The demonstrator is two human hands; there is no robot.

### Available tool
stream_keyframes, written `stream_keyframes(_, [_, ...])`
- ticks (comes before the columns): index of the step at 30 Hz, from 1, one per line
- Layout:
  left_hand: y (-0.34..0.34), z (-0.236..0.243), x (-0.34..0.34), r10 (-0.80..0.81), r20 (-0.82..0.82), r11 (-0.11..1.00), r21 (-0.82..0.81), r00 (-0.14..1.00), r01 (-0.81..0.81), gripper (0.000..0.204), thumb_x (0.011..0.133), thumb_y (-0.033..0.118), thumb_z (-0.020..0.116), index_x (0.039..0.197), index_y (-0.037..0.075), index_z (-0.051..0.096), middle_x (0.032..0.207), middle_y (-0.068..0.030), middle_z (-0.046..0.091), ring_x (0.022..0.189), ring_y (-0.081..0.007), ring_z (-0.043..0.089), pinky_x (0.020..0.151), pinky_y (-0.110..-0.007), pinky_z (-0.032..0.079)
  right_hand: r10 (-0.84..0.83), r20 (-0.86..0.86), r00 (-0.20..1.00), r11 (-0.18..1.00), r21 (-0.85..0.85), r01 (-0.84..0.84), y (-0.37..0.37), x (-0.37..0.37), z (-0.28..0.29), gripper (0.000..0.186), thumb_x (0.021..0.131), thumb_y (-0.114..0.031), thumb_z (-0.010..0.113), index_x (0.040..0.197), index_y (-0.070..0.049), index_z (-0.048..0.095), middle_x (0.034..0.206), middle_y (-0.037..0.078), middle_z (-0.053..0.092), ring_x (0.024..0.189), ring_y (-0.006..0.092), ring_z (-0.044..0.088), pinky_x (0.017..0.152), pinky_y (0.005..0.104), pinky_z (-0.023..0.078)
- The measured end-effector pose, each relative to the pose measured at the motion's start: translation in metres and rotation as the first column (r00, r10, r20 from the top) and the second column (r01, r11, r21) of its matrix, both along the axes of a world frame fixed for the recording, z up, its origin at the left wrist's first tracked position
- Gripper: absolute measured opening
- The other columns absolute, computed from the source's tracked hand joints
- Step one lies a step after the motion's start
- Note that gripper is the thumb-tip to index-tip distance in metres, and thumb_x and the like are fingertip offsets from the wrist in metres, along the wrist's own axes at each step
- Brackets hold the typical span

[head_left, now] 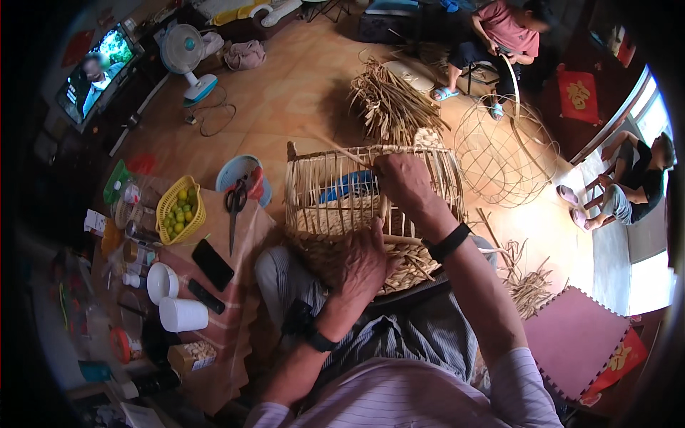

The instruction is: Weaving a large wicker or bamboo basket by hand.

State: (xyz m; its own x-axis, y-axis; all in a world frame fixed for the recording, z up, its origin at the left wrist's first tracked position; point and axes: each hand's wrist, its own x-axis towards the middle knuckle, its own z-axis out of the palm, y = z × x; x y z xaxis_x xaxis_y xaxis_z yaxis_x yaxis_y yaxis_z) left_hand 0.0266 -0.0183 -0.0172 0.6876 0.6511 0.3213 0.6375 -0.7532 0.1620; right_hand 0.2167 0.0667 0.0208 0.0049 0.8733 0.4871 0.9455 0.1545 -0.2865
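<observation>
A half-woven basket (pixel 334 232) rests across my lap, its lower part densely woven and its upper part an open frame of thin upright strips. Near the middle of the top rim, my right hand (pixel 408 182) is closed round a pale weaving strip (pixel 342 151), whose free end sticks out to the upper left and is blurred. My left hand (pixel 362 260) is lower down on the near side, its fingers closed against an upright of the basket just below my right hand. Exactly what the left fingertips pinch is partly hidden. Something blue (pixel 347 187) shows through the basket's frame.
At left, a covered table holds scissors (pixel 234 207), a phone (pixel 212 263), a yellow basket of green fruit (pixel 179 210) and white cups (pixel 183 314). Beyond my basket lies a bundle of dry stalks (pixel 392 103). A wire-like frame (pixel 506 153) stands by a seated person (pixel 503 36); another person sits far right.
</observation>
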Motion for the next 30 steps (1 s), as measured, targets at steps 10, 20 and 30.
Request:
stream_keyframes(10, [-0.003, 0.011, -0.004, 0.000, -0.019, 0.989, -0.146, 1.000, -0.003, 0.114, 0.077, 0.048, 0.085, 0.156, -0.012, 0.029, 0.119, -0.0210, 0.059, 0.109, -0.0328, 0.057, 0.103, -0.044, 0.042, -0.088, -0.855, 0.511, 0.992, -0.122, -0.033, -0.046, -0.007, 0.019, 0.017, 0.095, -0.005, 0.072, 0.112, -0.003, 0.070, 0.082, 0.011, 0.075, 0.058, 0.0152, 0.064, 0.049, 0.0311, 0.050])
stream_keyframes(20, [0.007, 0.006, -0.016, -0.090, -0.022, 0.989, -0.120, 0.996, 0.086, 0.123, 0.064, 0.043, 0.094, 0.157, -0.006, 0.028, 0.125, -0.0211, 0.056, 0.118, -0.0376, 0.057, 0.110, -0.048, 0.042, -0.106, -0.994, -0.002, 0.983, -0.105, -0.154, -0.143, 0.023, -0.021, 0.013, 0.096, -0.010, 0.076, 0.103, -0.006, 0.066, 0.085, 0.005, 0.075, 0.054, 0.0047, 0.059, 0.042, 0.0198, 0.038])
stream_keyframes(30, [0.026, 0.043, -0.032, -0.108, 0.187, 0.926, -0.337, 0.976, 0.167, 0.061, 0.084, 0.019, 0.082, 0.140, 0.008, 0.059, 0.132, -0.0135, 0.061, 0.121, -0.0356, 0.062, 0.101, -0.044, 0.052, -0.264, -0.960, 0.091, 0.942, -0.277, -0.191, -0.199, 0.027, -0.011, 0.026, 0.098, -0.022, 0.077, 0.110, -0.003, 0.064, 0.089, 0.004, 0.075, 0.067, 0.0031, 0.061, 0.050, 0.0199, 0.039])
